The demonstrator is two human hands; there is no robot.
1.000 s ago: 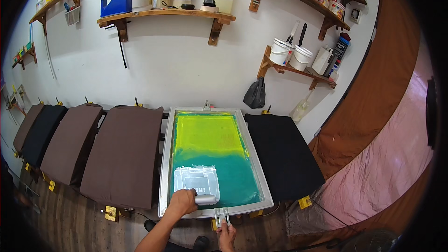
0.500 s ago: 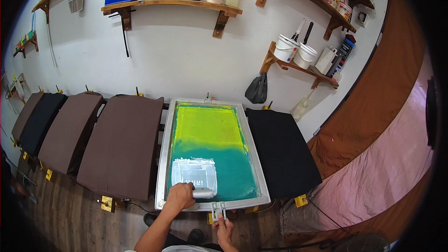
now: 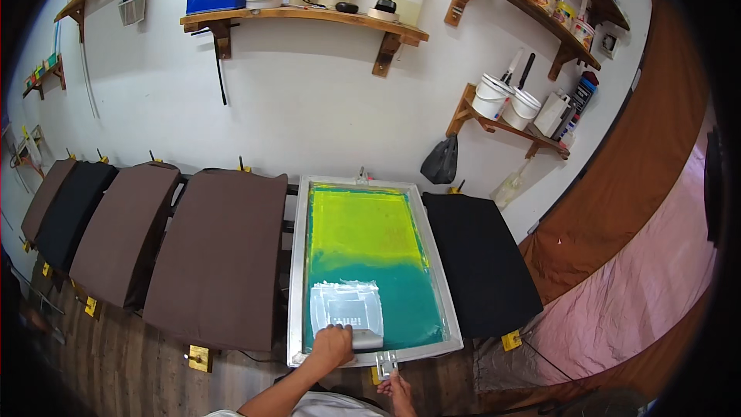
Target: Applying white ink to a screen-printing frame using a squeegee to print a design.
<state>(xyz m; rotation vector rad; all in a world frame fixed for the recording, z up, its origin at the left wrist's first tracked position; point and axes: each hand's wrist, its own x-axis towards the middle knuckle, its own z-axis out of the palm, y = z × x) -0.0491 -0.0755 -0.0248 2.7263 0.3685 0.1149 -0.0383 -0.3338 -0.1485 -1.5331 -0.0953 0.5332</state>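
A metal-framed printing screen (image 3: 297, 278) lies flat in front of me, its mesh yellow at the far end and teal near me. White ink (image 3: 346, 307) covers a patch near the front edge. My left hand (image 3: 332, 345) grips a squeegee (image 3: 366, 340) at the near end of that patch. My right hand (image 3: 398, 388) sits just below the frame at a small metal clamp (image 3: 385, 363), fingers curled; whether it grips the clamp is hard to tell.
Brown and black padded platens (image 3: 220, 259) fan out to the left, and a black one (image 3: 478, 262) lies to the right. Wall shelves (image 3: 301, 19) hold tape rolls, bottles and white buckets (image 3: 505, 104). A brown and pink curtain (image 3: 641, 208) hangs at right.
My left hand and the squeegee stay at the screen's near edge. The view has tilted down slightly, so the screen and shelves sit higher in the picture.
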